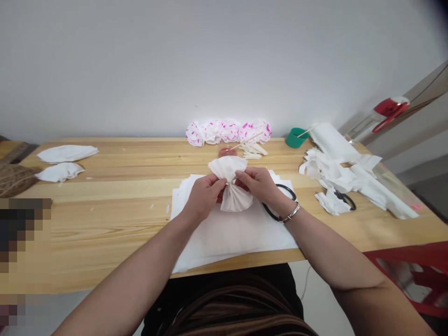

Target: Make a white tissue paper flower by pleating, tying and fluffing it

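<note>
Though handheld, white paper (pixel 231 187) free-edged.

Both hands pinch white bow (pixel 236 198) at gathered middle, left hand (pixel 206 193) and right hand (pixel 262 184) above paper stack (pixel 231 240) on table (pixel 115 200). Behind: pink-flecked pompoms (pixel 229 131) by wall (pixel 224 60), strips (pixel 254 149). Right: green cup (pixel 295 138) with stick, crumpled paper (pixel 329 172). Black loop (pixel 269 213) at right wrist, unclear if worn. Far left: two white bundles (pixel 66 153), twine ball (pixel 16 179).

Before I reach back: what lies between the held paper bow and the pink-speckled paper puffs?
The head view shows a small reddish dish and thin stick beyond the paper bow, with white strips beside them.
</note>
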Demonstrator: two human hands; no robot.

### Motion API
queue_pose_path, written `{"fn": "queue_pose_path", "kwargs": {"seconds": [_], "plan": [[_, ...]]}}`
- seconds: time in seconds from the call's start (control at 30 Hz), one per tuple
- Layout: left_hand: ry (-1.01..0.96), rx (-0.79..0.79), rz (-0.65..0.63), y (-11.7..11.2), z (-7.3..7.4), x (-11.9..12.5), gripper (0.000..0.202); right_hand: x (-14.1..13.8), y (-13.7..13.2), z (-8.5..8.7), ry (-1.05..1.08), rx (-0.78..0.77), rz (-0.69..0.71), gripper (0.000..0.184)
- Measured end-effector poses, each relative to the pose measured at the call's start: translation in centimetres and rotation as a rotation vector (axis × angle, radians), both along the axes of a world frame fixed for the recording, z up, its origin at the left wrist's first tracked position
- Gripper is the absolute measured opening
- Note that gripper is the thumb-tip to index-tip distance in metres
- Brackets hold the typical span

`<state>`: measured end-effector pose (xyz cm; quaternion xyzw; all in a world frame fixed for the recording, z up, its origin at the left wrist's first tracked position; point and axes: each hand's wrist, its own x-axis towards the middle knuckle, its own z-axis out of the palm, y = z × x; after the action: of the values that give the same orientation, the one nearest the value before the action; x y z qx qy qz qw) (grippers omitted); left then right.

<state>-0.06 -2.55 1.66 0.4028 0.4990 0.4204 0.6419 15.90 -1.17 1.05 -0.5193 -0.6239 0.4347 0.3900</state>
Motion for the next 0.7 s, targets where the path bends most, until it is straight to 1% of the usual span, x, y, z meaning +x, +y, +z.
{"fn": "queue_pose_path", "kwargs": {"seconds": [0.1, 0.23, 0.4, 0.57, 0.7], "plan": [[0.0, 0.003, 0.018, 0.01, -0.06, 0.03, 0.023, 0.04, 0.0, -0.05, 0.033, -0.004, 0.09, 0.024], [0.0, 0.007, 0.03, 0.07, -0.17, -0.04, 0.025, 0.08, 0.08, -0.24, 0.049, 0.0, 0.076, 0.016], [0.023, 0.045, 0.034, 0.12, -0.34, -0.11, 0.024, -0.05, -0.14, 0.31, 0.132, -0.059, 0.123, 0.021], [0.028, 0.077, 0.003, -0.02, -0.44, -0.14, 0.025, -0.31, -0.4, 0.53, 0.076, -0.036, 0.068, 0.022], [0.019, 0.074, -0.015, -0.05, -0.3, -0.17, 0.027, -0.24, -0.32, 0.51, 0.071, -0.058, 0.076, 0.021]]}}
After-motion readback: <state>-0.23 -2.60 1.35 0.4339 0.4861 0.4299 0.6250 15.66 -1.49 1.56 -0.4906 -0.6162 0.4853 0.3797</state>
